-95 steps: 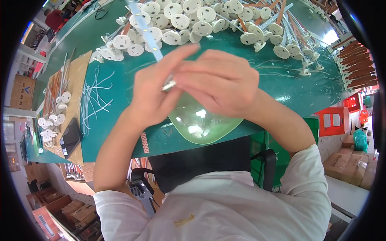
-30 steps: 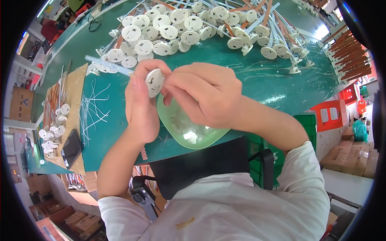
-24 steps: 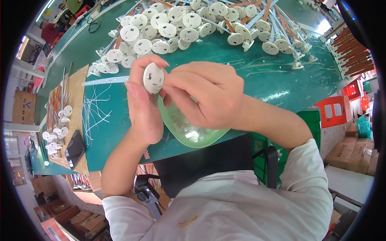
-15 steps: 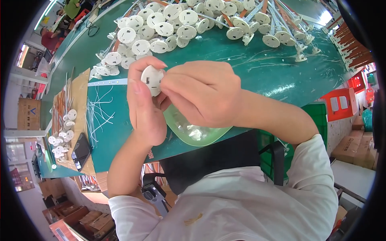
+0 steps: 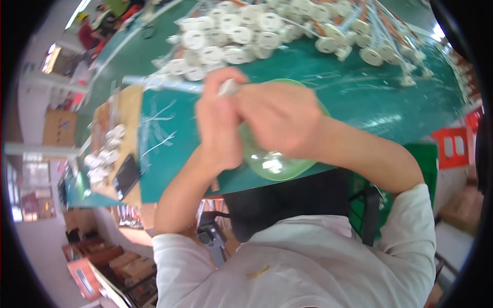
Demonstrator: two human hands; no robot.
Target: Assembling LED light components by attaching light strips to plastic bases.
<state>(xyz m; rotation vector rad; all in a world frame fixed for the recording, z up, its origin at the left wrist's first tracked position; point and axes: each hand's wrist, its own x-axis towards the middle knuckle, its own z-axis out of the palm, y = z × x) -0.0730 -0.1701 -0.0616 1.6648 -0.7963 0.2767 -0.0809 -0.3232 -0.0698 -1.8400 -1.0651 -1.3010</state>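
Observation:
Above the table's near side, my left hand (image 5: 220, 126) is closed around a white round slotted disc (image 5: 228, 88), now tilted nearly edge-on. A pale LED strip (image 5: 164, 83) reaches out leftward from behind this hand; its join to the disc is hidden. My right hand (image 5: 282, 119) meets the left at the disc, its fingers pinched together. Whatever small thing sits in that pinch is hidden and blurred. Under the right hand stands a light green bowl (image 5: 287, 175) with shiny clear bits in it.
Many white discs on strips (image 5: 241, 36) are heaped at the table's far side. To the left lie loose white wires (image 5: 159, 120), a cardboard sheet (image 5: 134, 110), a dark phone (image 5: 127, 177) and more discs (image 5: 105, 154). A red crate (image 5: 452, 146) stands at the right.
Both hands stay together while the disc has turned from face-on to nearly edge-on. The LED strip shows more at the left. The whole view has shifted and blurred.

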